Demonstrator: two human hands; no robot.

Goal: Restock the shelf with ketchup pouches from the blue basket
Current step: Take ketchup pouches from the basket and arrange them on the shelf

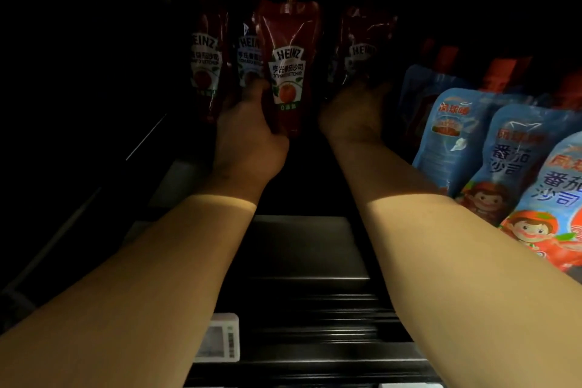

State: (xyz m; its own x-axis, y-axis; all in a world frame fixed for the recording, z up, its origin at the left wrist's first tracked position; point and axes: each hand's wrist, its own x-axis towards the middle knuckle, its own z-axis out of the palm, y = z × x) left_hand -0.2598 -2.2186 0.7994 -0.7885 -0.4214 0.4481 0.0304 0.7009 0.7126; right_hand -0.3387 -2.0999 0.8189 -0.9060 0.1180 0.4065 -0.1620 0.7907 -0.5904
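While the left hand [248, 132] clamps a ketchup pouch [288, 69] upright at the shelf [302, 249] back, placing is underway; right hand [356, 113] fingers hidden; release next.

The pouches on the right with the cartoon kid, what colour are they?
Light blue pouches, with orange at the bottom; seen in the head view.

A shop: shelf [302, 261] of sauce pouches [516, 148], price tag [217, 339].
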